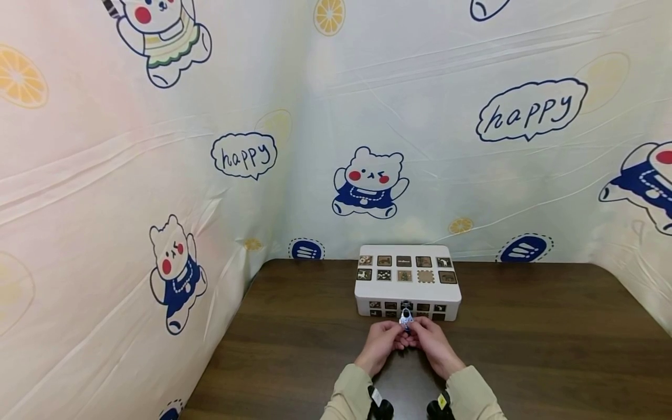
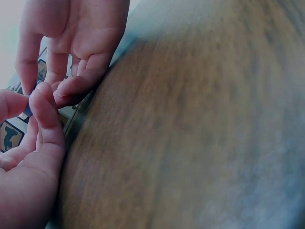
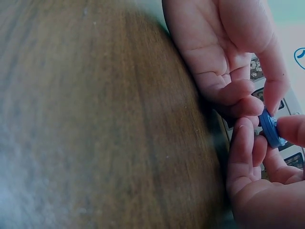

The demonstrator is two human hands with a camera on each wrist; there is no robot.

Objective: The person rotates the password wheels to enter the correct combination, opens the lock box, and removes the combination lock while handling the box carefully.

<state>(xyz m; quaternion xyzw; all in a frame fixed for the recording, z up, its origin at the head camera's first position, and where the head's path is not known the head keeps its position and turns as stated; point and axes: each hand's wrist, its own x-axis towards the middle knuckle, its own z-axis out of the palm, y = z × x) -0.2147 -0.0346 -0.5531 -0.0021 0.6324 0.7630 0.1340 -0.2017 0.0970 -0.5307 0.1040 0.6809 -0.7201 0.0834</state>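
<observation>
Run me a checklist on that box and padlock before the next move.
1. Padlock supported: ok, left hand and right hand both pinch it.
2. Padlock by the clasp: ok, at the front of the box.
3. Box flat on the table: ok.
4. Lid down: ok, looks closed.
5. Shackle through the clasp: cannot tell, too small.
6. One hand free: not ok, both are occupied.

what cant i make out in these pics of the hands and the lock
- Head view: the lower part of the padlock, covered by the left hand and right hand.
- Head view: the inside of the box, which is closed.
- Left wrist view: most of the padlock, behind the hands.
- Head view: the rightmost bear print, cut by the edge.
</observation>
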